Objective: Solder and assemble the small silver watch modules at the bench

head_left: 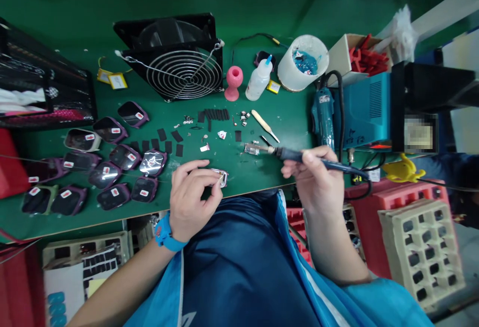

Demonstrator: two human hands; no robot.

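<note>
My right hand [318, 180] is wrapped round the dark handle of a soldering iron [292, 155]. The iron's metal end points left, over a small silvery piece [251, 149] on the green table. My left hand [196, 190] is closed at the front edge, thumb and fingers pressed on a small opened watch case [223, 177]; part of the case is hidden by the fingers. Beyond the hands lie a tweezers-like dark tool [266, 141], a cream-handled tool [265, 125], a small white-and-red part [204, 147] and black pads [217, 114].
Several watch faces with red-arrow stickers [127, 157] cover the left side. A black fan [183, 73] stands behind, near a pink holder [232, 83], a squeeze bottle [259, 80] and a white tub [286, 75]. At the right is a teal soldering station [364, 110].
</note>
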